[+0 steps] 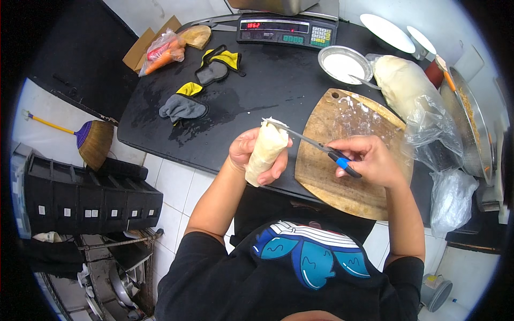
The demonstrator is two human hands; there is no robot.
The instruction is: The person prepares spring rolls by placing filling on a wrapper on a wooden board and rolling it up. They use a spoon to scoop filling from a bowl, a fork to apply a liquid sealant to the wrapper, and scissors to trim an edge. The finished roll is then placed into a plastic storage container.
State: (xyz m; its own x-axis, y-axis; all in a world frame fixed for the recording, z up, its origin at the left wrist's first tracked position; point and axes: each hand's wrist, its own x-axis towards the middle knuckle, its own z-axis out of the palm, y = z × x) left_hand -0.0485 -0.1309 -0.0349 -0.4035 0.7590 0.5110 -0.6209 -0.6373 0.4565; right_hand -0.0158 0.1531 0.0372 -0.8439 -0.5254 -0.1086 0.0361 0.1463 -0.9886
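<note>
In my left hand (260, 154) a rolled wrapper, pale like a spring roll (266, 154), is held tilted nearly upright. My right hand (363, 158) grips scissors (344, 162) by their black and blue handles, and the blades reach across the roll's top end. Below my right hand lies a wooden cutting board (321, 176) with white smears near its hole. Beyond the board stands a metal bowl (321, 66) of white paste with a spoon (367, 83) in it. A stack of pale wrappers in a plastic bag (401, 86) lies right of the bowl.
Grey and yellow cloths (186, 106) lie at the left, with wet patches nearby. Bagged carrots (164, 54) and a digital scale (287, 33) stand along the back. A large metal strainer (484, 132) is at the right, with a crumpled plastic bag (453, 200) at the table's edge.
</note>
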